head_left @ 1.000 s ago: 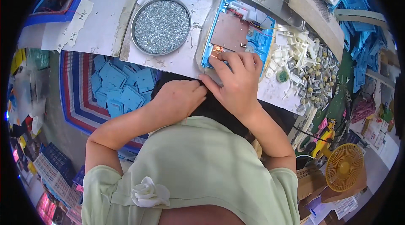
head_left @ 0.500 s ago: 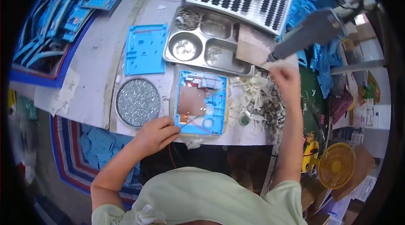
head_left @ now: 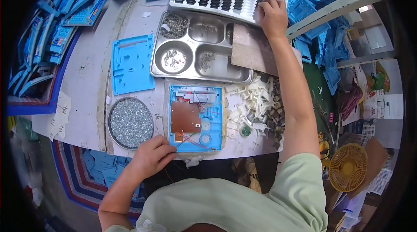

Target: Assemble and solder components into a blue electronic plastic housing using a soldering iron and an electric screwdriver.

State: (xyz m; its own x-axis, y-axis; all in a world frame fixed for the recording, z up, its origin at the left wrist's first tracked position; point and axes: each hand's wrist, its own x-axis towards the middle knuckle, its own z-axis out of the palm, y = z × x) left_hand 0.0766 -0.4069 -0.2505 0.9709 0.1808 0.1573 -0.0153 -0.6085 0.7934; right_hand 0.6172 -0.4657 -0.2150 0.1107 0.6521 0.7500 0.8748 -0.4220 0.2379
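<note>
Moved forward, my right hand point(head_left: 274, 20), hold indiscernible, curls at the near-right corner of the white tray point(head_left: 217, 12); my left hand point(head_left: 153, 156), hold likewise unclear, lies nearer the blue housing point(head_left: 217, 121).

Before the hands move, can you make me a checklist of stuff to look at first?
1. Left hand at the lower-left corner of the blue case: ok.
2. Right hand at the near-right corner of the white tray: ok.
3. Right hand holding something: cannot tell.
4. Round dish of metal bits sitting flat: ok.
5. White plastic parts tidy: not ok, piled loosely beside the case.
</note>
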